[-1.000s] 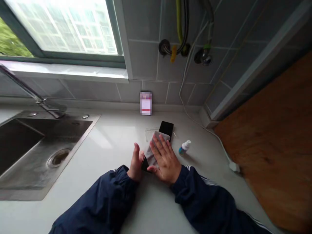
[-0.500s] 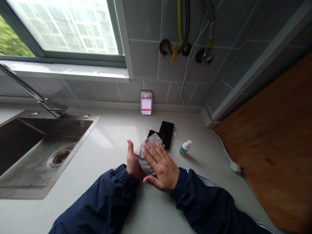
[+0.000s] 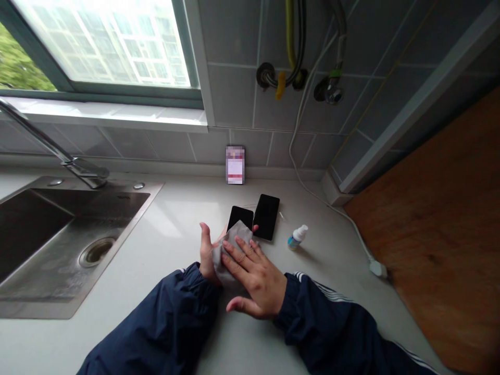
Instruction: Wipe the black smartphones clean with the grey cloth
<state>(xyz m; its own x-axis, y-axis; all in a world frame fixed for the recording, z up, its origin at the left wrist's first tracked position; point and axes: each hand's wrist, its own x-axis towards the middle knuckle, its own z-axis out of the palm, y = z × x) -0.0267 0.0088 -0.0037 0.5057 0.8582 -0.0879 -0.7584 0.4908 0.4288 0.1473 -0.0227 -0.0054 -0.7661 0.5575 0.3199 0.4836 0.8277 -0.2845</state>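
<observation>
A black smartphone (image 3: 239, 216) lies in my left hand (image 3: 207, 255), its upper part showing above a grey cloth. My left thumb sticks up at its left side, and a left fingertip shows at its right edge. The grey cleaning cloth (image 3: 239, 231) covers the phone's lower part. Flat on this cloth rests my right hand (image 3: 253, 276), fingers stretched forward and thumb spread apart. Right behind the hands, a second black phone or dark slab (image 3: 266, 217) lies on the counter. A small white spray bottle (image 3: 298, 237) with a blue label stands to the right.
At the left is a steel sink (image 3: 74, 245) with a faucet (image 3: 84, 169). A lit phone (image 3: 235, 164) leans against the tiled wall. A white cable (image 3: 312, 192) runs down to a plug (image 3: 378, 269). A wooden panel (image 3: 433, 239) borders the counter (image 3: 167, 291) on the right.
My right hand and the cloth have slid slightly toward me and left over the phone. More of the phone's dark upper face shows now.
</observation>
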